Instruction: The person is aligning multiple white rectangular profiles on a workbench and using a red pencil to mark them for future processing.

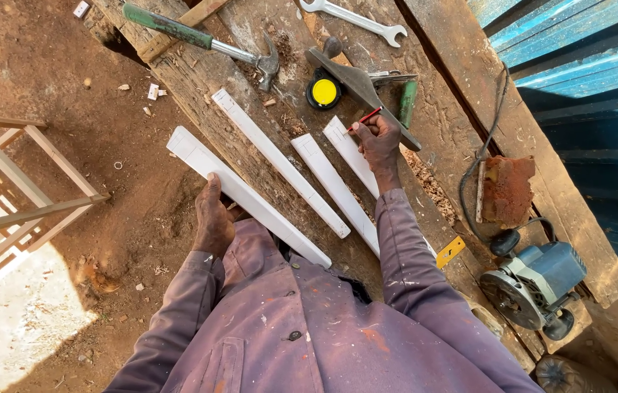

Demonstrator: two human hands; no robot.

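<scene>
The right hand (380,138), just above the middle of the frame, has its grip pinched around a red pencil (367,117), and the pencil tip rests on the top end of a white strip (353,154). The lower part of that strip goes under the right sleeve, so its far end is hidden. The left hand (214,218), left of the middle, lies on the edge of the longest white strip (243,195); the fingers curl down over its side, so I cannot tell how tight the grip is. That strip sticks out past the edge of the wooden desk (200,87) over the dirt floor (47,65). Two more white strips (280,164) lie between the hands, side by side and a bit apart. At the top of the frame are a green-handled hammer (200,40), a yellow and black tape measure (324,91) and a silver wrench (356,18) that is cut off by the top edge. At the lower right sits a blue power tool (538,280) with a black cord. A pale wooden frame (10,189) is cut off at the left edge.
</scene>
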